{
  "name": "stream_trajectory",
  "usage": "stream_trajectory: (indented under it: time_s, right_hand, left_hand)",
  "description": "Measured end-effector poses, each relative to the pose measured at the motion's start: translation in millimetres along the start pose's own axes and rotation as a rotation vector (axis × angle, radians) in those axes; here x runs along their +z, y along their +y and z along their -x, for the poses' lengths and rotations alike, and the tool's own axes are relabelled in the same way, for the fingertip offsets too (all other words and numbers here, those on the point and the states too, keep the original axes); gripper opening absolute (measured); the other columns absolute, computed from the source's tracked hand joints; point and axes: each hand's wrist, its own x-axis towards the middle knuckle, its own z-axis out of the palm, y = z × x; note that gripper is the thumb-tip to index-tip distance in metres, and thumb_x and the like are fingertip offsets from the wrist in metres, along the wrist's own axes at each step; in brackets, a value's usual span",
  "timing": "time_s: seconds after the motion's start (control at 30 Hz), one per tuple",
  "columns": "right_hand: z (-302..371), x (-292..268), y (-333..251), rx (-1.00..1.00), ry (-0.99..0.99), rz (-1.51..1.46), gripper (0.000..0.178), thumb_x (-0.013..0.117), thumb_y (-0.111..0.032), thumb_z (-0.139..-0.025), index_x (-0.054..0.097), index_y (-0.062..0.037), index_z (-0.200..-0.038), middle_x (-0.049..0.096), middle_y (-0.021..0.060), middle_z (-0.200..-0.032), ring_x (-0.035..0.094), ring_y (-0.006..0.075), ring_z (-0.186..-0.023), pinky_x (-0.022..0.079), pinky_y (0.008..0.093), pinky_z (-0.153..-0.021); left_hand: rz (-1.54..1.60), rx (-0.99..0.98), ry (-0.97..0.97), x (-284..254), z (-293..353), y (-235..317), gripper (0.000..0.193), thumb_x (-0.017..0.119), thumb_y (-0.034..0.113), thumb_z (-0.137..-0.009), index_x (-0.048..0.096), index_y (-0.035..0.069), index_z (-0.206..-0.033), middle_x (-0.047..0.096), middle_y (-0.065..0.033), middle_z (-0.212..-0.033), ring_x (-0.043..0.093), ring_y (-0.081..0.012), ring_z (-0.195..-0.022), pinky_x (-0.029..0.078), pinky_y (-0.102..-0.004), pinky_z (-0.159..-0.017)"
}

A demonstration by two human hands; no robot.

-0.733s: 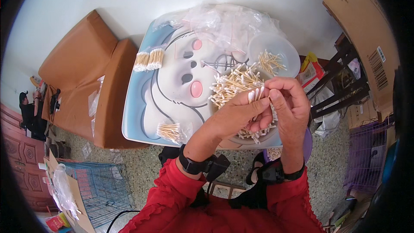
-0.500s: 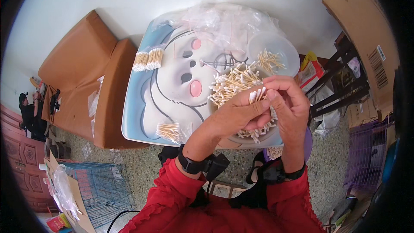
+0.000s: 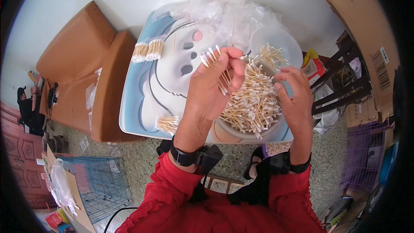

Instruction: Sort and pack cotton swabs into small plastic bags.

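A small bunch of cotton swabs (image 3: 211, 55) with wooden sticks is pinched in my left hand (image 3: 206, 88), white tips fanned upward, above the table's middle. Beside it stands a round bowl (image 3: 242, 134) heaped with loose cotton swabs (image 3: 254, 103). My right hand (image 3: 297, 99) hovers at the bowl's right side, fingers loosely bent and apart, with nothing visible in them. Behind the bowl, a translucent tub (image 3: 290, 42) holds a few more swabs (image 3: 272, 55). Packed swab bundles (image 3: 148, 51) lie at the table's far left, and another bundle (image 3: 167, 124) lies near its front edge.
Clear plastic bags (image 3: 224, 15) cover the back of the table (image 3: 131, 112), which has a cartoon-face top. A brown sofa (image 3: 86, 73) stands left, a wire cage (image 3: 101, 185) lower left. Cardboard (image 3: 358, 26) and a dark chair frame (image 3: 340, 90) are at right; another person (image 3: 31, 108) is far left.
My hands have separated. The left has moved left and up with the swabs, turning palm inward; the right has shifted slightly right and down, off the bunch.
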Motion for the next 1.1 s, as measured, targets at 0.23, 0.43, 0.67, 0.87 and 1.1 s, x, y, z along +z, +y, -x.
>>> stream_trajectory:
  time_s: [0.23,0.43,0.67,0.87,1.1]
  right_hand:
    - [0.5,3.2,-12.4,-0.052,-0.04,-0.052,0.017,0.059,-0.006,-0.073,0.059,-0.0046,-0.089,0.055,0.0116,-0.102,0.049,0.0289,-0.103,0.039,0.0377,-0.087]
    - [3.2,9.9,-22.6,-0.125,-0.073,-0.136,0.02,0.063,-0.008,-0.07,0.06,-0.0062,-0.09,0.056,0.011,-0.102,0.049,0.0295,-0.105,0.039,0.0374,-0.087]
    - [3.0,20.6,-27.9,-0.124,-0.048,-0.084,0.017,0.066,-0.009,-0.067,0.061,-0.0063,-0.083,0.057,0.0105,-0.102,0.049,0.0295,-0.107,0.037,0.0392,-0.087]
    - [1.6,19.9,-28.0,-0.132,-0.027,-0.084,0.014,0.064,-0.007,-0.068,0.059,-0.0058,-0.081,0.058,0.0105,-0.101,0.05,0.0293,-0.106,0.038,0.0391,-0.086]
    - [-4.6,1.1,-19.2,-0.015,0.091,-0.353,0.008,0.058,-0.001,-0.074,0.056,-0.003,-0.082,0.06,0.0105,-0.099,0.054,0.0223,-0.098,0.04,0.0323,-0.086]
  left_hand:
    - [0.159,-0.013,-0.035,-8.5,0.6,6.4,0.02,0.039,0.02,-0.095,0.049,0.005,-0.103,0.045,-0.0003,-0.065,0.035,-0.0058,-0.049,0.03,-0.0186,-0.044]
    - [0.163,-0.021,-0.053,-9.1,-0.4,6.9,0.017,0.041,0.019,-0.094,0.05,0.006,-0.102,0.041,0.002,-0.06,0.031,-0.0047,-0.044,0.026,-0.0175,-0.039]
    - [0.134,-0.026,-0.07,-7.4,-0.1,7.2,0.015,0.042,0.018,-0.094,0.05,0.007,-0.102,0.041,0.0018,-0.06,0.029,-0.0047,-0.043,0.025,-0.0178,-0.039]
    - [0.145,-0.008,-0.025,-9.4,0.2,10.3,0.014,0.043,0.016,-0.093,0.051,0.007,-0.101,0.041,0.0017,-0.06,0.03,-0.0047,-0.043,0.025,-0.0176,-0.039]
    - [0.068,0.012,0.003,-7.5,1.9,12.6,0.013,0.046,0.014,-0.092,0.051,0.007,-0.1,0.041,0.0016,-0.059,0.03,-0.0045,-0.044,0.025,-0.0172,-0.039]
